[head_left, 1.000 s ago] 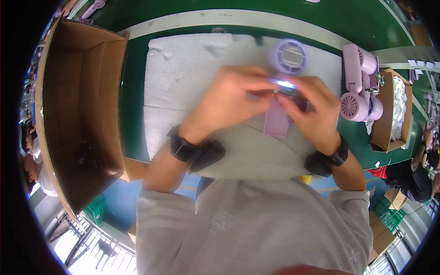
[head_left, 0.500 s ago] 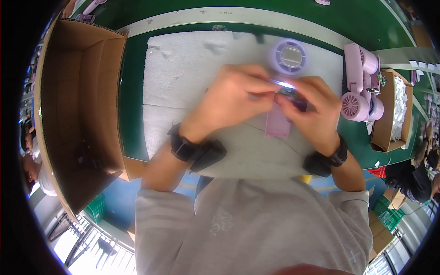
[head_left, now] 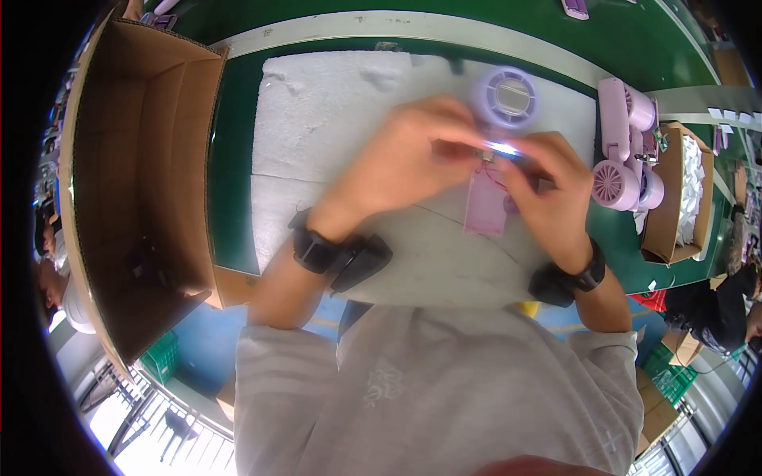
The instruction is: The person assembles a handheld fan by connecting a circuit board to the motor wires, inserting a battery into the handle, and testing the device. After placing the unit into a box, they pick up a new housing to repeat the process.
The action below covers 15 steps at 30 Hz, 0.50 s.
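Observation:
A light purple handheld fan lies on the white foam sheet, its round fan head just beyond my fingers. Its flat pink handle piece reaches toward me, with thin wires near its upper end. Between the hands is a small circuit board glowing bright white, mostly covered by fingers. My left hand pinches its left side with thumb and forefinger. My right hand is closed on its right side, fingers bent. Motion blurs both hands and the board's details.
On the left stands a large open cardboard box. Several pink fans are stacked to the right, beside a small carton of white pieces. A metal strip crosses the green table at the back. People sit at both sides.
The hands have shifted slightly and the board has turned, so its green face shows less. The right fingers have moved off the handle, uncovering wires. At the far right, a co-worker's arm has come into view.

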### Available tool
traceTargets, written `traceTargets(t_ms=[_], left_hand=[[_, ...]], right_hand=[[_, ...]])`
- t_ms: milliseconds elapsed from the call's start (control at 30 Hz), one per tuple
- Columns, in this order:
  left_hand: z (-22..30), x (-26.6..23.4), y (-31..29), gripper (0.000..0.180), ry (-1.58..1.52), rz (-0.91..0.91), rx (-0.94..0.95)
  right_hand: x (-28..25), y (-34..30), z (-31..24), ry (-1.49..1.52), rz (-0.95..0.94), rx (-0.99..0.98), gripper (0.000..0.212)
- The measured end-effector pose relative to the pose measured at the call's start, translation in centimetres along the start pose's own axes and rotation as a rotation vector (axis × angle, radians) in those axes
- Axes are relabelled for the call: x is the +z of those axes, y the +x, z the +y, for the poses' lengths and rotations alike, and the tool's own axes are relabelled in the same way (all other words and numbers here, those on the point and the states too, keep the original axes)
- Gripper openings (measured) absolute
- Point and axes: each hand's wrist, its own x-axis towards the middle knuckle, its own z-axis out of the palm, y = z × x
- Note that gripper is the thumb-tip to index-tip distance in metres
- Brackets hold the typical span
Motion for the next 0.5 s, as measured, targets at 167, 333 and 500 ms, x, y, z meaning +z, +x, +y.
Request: traceTargets(t_ms=[167, 333, 500], left_hand=[[0.8, -0.1, 0.4, 0.038, -0.140, -0.084, -0.165], [1.0, 0.1, 0.3, 0.038, -0.157, -0.143, -0.237], [0.8, 0.3, 0.3, 0.038, -0.145, -0.127, -0.210]], right_hand=[[-0.1, -0.1, -0.6, -0.034, -0.001, 0.062, 0.021], [0.1, -0.1, 0.0, -0.027, 0.022, -0.043, 0.020], [0.0, -0.1, 0.1, -0.085, 0.014, -0.089, 0.021]])
